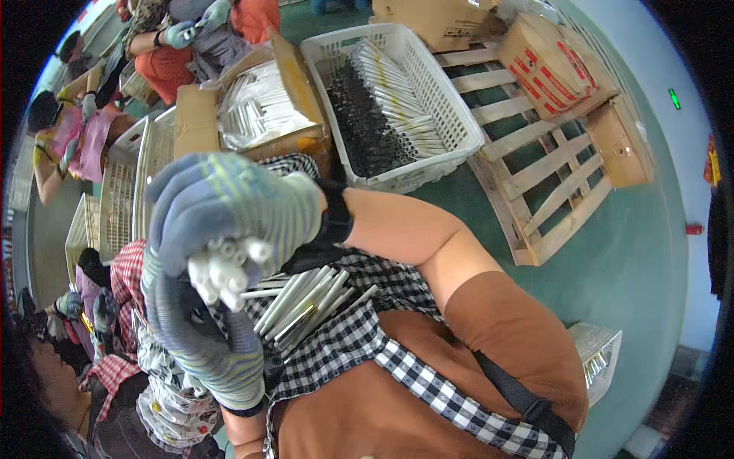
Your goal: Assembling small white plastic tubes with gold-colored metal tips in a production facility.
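Both hands wear grey knitted work gloves with yellow-green stripes, and both close around one bundle of slim white plastic tubes [225, 271]. The right hand [229, 206] curls its fingers [180, 229] tightly over the top of the bundle, apparently to keep the tubes level with one another. The left hand [202, 336] cups the bundle from below, its fingers wrapped narrow around the shafts, so the tube ends poke out between the two sets of fingertips. Just beyond the lower fingers, more loose white and metallic tubes [306, 302] lie on the black-and-white checked apron [359, 336]. Well beyond the upper fingers stands a white plastic lattice crate [451, 115] of dark and white tubes.
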A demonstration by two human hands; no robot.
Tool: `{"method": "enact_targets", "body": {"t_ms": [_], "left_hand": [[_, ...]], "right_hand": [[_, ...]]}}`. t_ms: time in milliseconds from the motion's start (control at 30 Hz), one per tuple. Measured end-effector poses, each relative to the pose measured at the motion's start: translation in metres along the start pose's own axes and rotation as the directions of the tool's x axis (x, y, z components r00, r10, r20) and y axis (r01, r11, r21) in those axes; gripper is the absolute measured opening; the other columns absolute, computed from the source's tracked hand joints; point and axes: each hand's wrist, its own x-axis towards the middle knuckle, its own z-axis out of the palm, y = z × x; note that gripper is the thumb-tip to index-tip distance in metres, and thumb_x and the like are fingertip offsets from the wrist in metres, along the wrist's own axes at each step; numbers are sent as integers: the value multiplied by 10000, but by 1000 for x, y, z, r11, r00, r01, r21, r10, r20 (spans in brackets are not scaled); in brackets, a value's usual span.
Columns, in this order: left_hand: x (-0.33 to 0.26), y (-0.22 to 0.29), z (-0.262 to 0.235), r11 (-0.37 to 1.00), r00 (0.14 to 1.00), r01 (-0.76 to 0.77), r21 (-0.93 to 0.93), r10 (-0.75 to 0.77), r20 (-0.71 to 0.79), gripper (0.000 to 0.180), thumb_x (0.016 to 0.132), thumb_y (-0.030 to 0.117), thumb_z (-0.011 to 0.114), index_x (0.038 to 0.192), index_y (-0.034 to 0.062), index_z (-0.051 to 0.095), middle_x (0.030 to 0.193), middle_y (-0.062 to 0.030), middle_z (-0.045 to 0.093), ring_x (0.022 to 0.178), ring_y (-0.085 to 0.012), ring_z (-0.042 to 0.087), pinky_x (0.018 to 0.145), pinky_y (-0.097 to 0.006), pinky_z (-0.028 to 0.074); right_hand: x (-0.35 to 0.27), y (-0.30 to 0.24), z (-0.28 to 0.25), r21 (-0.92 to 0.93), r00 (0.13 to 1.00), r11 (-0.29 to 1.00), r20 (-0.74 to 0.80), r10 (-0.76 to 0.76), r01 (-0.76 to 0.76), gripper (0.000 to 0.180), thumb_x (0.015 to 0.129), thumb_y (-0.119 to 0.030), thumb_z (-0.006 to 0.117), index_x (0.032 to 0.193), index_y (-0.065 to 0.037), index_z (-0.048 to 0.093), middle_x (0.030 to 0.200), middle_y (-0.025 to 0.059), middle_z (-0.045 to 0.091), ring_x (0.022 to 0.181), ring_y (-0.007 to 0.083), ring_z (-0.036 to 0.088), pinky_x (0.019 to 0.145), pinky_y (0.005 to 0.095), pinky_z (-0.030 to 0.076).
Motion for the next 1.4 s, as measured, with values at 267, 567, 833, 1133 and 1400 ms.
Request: {"method": "enact_targets", "body": {"t_ms": [267,567,833,1133,1400], "left_hand": [[-3,-18,-12,991,991,126,43,-128,32,585,775,35,701,1298,9,440,1246,-113,532,1087,-221,558,986,-356,416],[-2,-29,-8,777,934,333,-534,-351,72,650,744,38,748,1303,-11,419,1184,-124,544,1071,-226,537,957,-344,425],[31,-24,15,997,965,48,53,-60,255,1019,628,227,884,1418,-17,289,1340,-180,469,1212,-257,485,992,-371,413],[75,-62,38,904,831,300,-306,-89,550,837,665,164,835,1349,8,380,1165,-144,599,1068,-209,582,896,-326,471],[80,-75,41,900,883,275,-337,-97,460,584,714,106,715,1239,14,475,1078,-110,639,915,-188,616,823,-316,492]], "right_hand": [[1,-10,2,-299,981,952,192,-10,69,295,688,-373,726,836,-132,642,733,61,649,688,318,627,618,414,495],[0,-33,11,129,936,927,48,349,-352,153,697,-204,710,792,-118,627,718,46,647,671,283,639,606,364,514],[11,-23,-10,-846,983,511,-74,169,-152,161,684,-195,654,792,-126,557,792,24,530,683,228,536,552,357,409],[17,7,-27,589,513,547,-246,822,-595,204,812,-197,713,909,-28,651,800,76,646,711,169,650,647,292,552],[21,31,-15,509,453,554,-319,832,-659,273,841,-162,700,1057,-62,565,817,37,622,713,119,620,627,250,505]]}}
